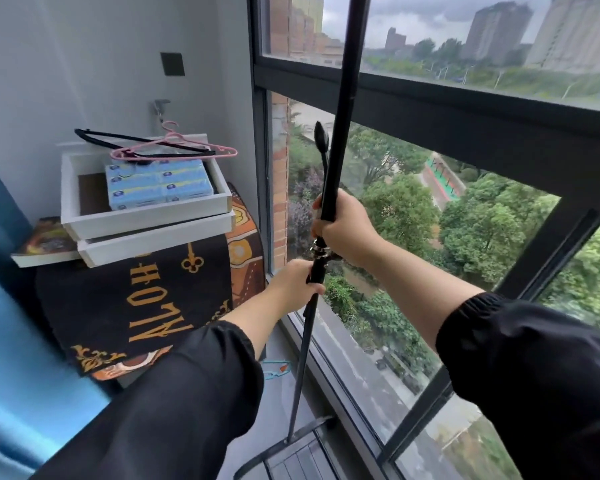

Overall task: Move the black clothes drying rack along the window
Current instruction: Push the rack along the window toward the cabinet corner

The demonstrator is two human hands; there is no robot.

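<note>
The window fills the right side, dark-framed, with trees and tower blocks beyond the glass; a grey wall meets it in the corner, and a blue curtain hangs at the far left. In that corner a black cloth with gold lettering drapes over something I can't make out; on it sit two stacked white trays, the upper one holding blue packets, with a pink hanger and a black hanger laid across its rim; a book lies beside the trays. The black clothes drying rack stands just beside the window, its upright pole running from above the view down to a base on the floor; the right hand is wrapped tight around the pole, and the left hand is closed round it just below, by the clamp; both arms wear black sleeves.
</note>
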